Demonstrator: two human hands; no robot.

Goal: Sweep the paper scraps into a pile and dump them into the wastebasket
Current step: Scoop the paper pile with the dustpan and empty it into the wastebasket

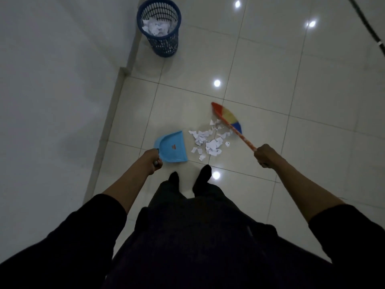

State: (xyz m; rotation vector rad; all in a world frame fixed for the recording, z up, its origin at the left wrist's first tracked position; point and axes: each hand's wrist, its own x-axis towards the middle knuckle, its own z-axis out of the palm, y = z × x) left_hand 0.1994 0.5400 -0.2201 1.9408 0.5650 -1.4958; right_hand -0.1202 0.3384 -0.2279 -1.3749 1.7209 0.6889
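Note:
White paper scraps (pixel 208 140) lie in a loose pile on the tiled floor in front of my feet. A light blue dustpan (pixel 173 146) rests on the floor just left of the pile, its mouth facing the scraps; my left hand (pixel 153 160) grips its handle. My right hand (pixel 265 155) grips the orange handle of a broom (pixel 228 117) whose red, yellow and blue bristle head sits at the far right edge of the pile. A blue mesh wastebasket (pixel 159 26) stands farther ahead by the wall, with crumpled white paper inside.
A white wall (pixel 52 90) with a skirting edge runs along the left, close to the dustpan and basket. My dark-clad feet (pixel 189 178) stand just behind the scraps. A black cable (pixel 368 24) crosses the top right corner. Glossy tiles stretch to the right.

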